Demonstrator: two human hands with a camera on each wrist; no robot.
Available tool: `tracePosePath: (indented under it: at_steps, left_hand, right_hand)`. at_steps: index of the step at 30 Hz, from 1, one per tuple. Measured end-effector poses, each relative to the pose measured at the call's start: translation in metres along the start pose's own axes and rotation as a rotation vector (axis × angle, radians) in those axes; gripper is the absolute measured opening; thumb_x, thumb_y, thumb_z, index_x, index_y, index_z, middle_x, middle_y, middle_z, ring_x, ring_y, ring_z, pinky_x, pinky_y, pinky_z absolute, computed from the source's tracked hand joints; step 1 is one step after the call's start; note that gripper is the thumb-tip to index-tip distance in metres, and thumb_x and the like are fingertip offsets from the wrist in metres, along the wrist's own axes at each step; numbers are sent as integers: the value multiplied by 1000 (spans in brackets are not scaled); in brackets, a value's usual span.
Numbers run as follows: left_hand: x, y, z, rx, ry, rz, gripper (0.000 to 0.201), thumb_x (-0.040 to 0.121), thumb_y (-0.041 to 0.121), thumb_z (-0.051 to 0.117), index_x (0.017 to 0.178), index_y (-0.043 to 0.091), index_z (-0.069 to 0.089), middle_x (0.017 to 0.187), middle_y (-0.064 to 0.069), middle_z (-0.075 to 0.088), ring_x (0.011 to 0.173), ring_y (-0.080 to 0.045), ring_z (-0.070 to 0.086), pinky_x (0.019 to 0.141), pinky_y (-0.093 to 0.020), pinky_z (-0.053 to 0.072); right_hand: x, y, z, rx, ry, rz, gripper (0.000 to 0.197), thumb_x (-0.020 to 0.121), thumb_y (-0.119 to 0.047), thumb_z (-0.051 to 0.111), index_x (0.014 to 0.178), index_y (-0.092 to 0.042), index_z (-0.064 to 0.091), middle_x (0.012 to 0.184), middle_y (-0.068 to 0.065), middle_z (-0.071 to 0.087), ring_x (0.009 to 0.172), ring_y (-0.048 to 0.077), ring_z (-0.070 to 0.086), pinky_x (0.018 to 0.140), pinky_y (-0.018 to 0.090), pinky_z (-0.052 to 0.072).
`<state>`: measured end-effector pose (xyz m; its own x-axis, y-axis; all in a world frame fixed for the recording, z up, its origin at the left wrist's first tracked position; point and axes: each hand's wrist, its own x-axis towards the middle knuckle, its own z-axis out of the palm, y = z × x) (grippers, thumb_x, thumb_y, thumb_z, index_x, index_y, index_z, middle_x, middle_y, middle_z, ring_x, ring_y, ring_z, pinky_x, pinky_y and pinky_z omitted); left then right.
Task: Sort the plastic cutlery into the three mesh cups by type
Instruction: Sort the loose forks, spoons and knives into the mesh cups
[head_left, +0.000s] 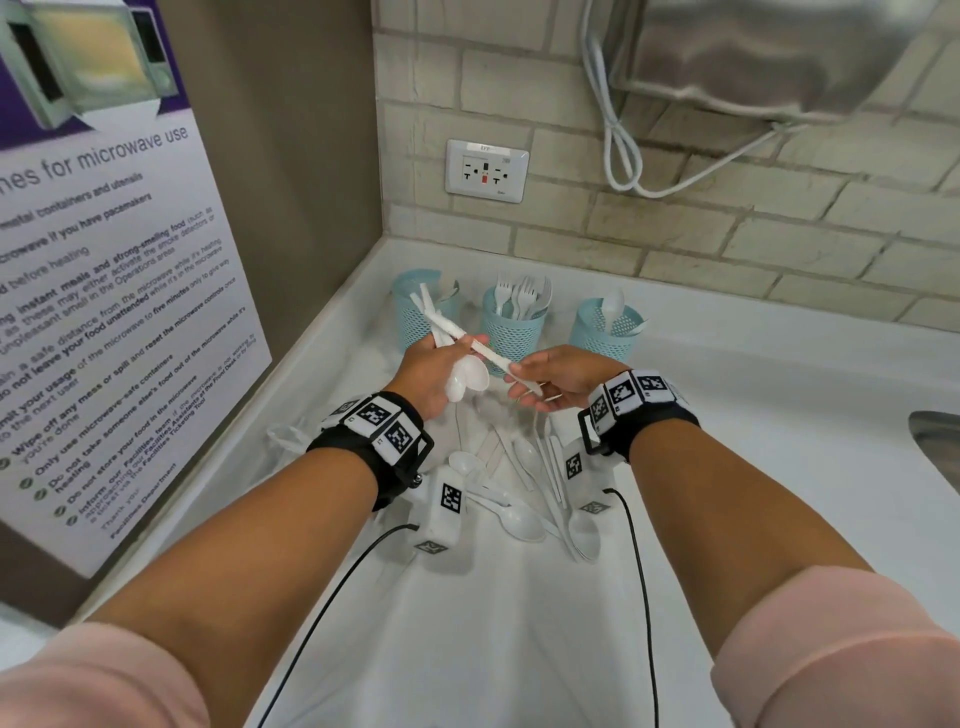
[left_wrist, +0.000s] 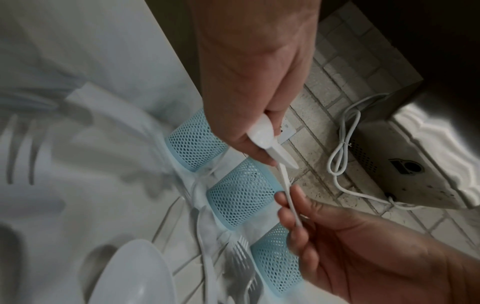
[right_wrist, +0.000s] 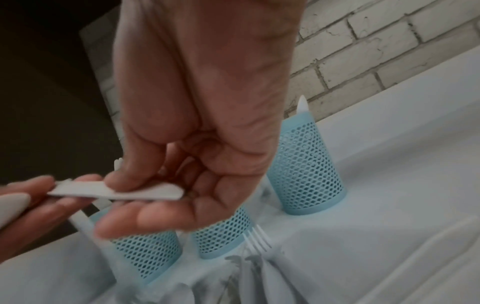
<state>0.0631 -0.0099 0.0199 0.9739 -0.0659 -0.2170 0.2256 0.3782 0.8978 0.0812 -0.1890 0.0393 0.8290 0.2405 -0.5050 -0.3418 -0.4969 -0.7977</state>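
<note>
While the left hand (head_left: 434, 374) grips a bundle of spoons (head_left: 467, 382), the right hand (head_left: 561, 382) pinches one knife (head_left: 488, 353) at its near end; its long axis runs from these fingertips toward the left cup (head_left: 423, 306).

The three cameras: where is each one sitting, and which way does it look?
Head: worn on the head, looking down at both forearms, left hand, right hand, three mesh cups.
Left wrist: along the left palm toward the cups; right hand enters.
Right wrist: along the right palm; left fingertips enter.
Shared: the white knife both hands hold.
</note>
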Motion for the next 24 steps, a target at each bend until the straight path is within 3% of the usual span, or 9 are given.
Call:
tracePosePath:
  at_steps: [4,7,10,12,14,17,21,24]
  left_hand:
    - [-1,-1,-1,-103,21,-11,6,97,6,47,98,9,51,111,-14,62,79,-16,68,58,-25,57]
    - [-2,-2,-2,-129,8,-6,8,96,5,47,103,7,51,116,-20,59,91,-22,67,72,-33,56]
    - [-3,-1,-5,-159,12,-21,10,96,2,47,89,7,51,120,-24,57,104,-31,61,90,-37,50]
    - [-2,-1,-8,-166,43,-37,14,97,3,46,83,8,48,122,-25,56,106,-30,58,93,-37,47]
    - [1,-1,-12,-184,66,-65,5,99,8,44,99,8,49,125,-24,55,111,-32,58,89,-37,46]
    - [3,0,-17,-221,77,-112,32,101,13,40,132,6,40,129,-23,55,119,-33,54,91,-39,44]
    - [0,1,-22,-279,41,-149,36,100,11,38,135,4,39,133,-23,51,124,-34,50,97,-40,41]
    - [1,-1,-22,-256,33,-148,37,100,9,38,136,2,38,134,-23,50,125,-34,49,98,-40,41]
  right_hand:
    - [8,0,-6,237,213,-156,9,90,-16,61,87,-7,62,74,5,59,55,7,55,57,15,49]
    - [16,0,-9,530,393,-309,2,86,-4,64,87,-5,62,76,9,64,54,6,62,54,13,53]
    - [22,-20,-9,660,581,-444,6,87,0,61,86,-5,60,74,9,64,55,8,62,56,15,53]
    - [22,-41,-9,696,683,-537,14,90,2,55,81,-7,59,71,7,61,53,8,60,55,15,52]
    - [23,-62,-9,646,774,-634,19,93,2,50,80,-9,58,71,4,60,55,9,59,57,16,52]
    - [28,-84,-5,451,861,-735,15,96,-4,45,93,-8,59,72,2,60,61,10,60,66,20,56]
    - [42,-96,8,120,866,-802,24,97,-6,40,103,0,62,77,7,61,68,16,60,75,33,55]
    - [57,-98,16,-189,786,-815,28,91,6,39,106,2,63,93,15,66,78,24,60,77,32,48]
